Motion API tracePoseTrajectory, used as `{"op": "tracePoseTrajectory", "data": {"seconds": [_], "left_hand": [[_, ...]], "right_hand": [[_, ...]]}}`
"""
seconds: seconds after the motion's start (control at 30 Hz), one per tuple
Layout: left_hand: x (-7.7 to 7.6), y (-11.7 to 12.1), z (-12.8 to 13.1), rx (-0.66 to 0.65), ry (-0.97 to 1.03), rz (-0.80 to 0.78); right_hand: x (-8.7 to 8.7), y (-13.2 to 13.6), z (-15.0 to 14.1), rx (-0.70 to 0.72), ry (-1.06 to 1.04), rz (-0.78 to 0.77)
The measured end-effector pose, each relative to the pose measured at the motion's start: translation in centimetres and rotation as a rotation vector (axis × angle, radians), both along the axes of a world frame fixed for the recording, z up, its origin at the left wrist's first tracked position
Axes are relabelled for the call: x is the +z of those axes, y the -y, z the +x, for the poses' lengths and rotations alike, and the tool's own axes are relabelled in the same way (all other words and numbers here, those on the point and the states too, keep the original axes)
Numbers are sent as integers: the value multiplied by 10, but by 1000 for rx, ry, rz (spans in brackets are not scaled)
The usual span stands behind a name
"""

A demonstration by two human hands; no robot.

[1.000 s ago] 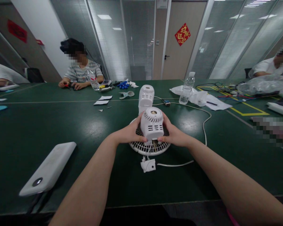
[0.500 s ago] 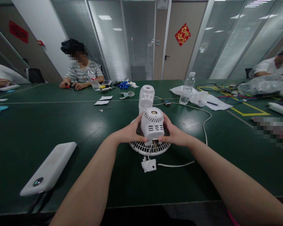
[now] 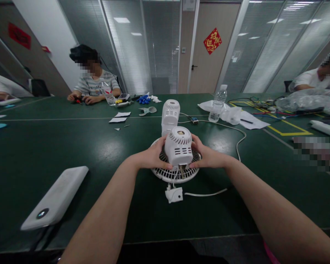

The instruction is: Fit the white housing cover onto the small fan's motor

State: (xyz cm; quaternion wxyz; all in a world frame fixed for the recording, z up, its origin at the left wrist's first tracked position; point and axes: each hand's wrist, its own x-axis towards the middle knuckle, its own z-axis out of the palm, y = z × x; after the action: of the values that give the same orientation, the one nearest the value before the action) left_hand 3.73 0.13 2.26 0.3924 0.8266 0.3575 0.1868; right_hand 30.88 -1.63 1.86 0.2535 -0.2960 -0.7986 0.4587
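A white vented fan motor housing (image 3: 178, 148) sits over the round white fan grille (image 3: 165, 176), which lies on the table. My left hand (image 3: 154, 154) grips the housing's left side, thumb at its lower front edge. On the opposite side my right hand (image 3: 206, 154) is curved around the housing, thumb near the lower right corner. Both hands' far fingertips are partly hidden behind it. Thin white wires run from under the housing to a small white part (image 3: 174, 195) in front of the grille. Just behind stands another white vented piece (image 3: 170, 113).
A white power bank (image 3: 55, 200) lies at the left. A white cable (image 3: 243, 139) curves along the right. Farther back are a water bottle (image 3: 218, 104), paper pieces (image 3: 119, 117) and blue gloves (image 3: 143, 99). People sit across the table at left and right.
The housing appears slightly lower and a touch to the right. My right thumb has shifted a little to the right along its lower edge. My left hand keeps its hold.
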Motion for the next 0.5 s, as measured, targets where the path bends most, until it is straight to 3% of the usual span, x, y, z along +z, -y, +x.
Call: {"op": "tracePoseTrajectory", "data": {"seconds": [0.23, 0.5], "left_hand": [[1, -2, -4, -20, -3, -33], [3, -1, -4, -17, 1, -13]], "right_hand": [[0, -2, 0, 30, 11, 36], [-6, -5, -4, -72, 48, 127]]}}
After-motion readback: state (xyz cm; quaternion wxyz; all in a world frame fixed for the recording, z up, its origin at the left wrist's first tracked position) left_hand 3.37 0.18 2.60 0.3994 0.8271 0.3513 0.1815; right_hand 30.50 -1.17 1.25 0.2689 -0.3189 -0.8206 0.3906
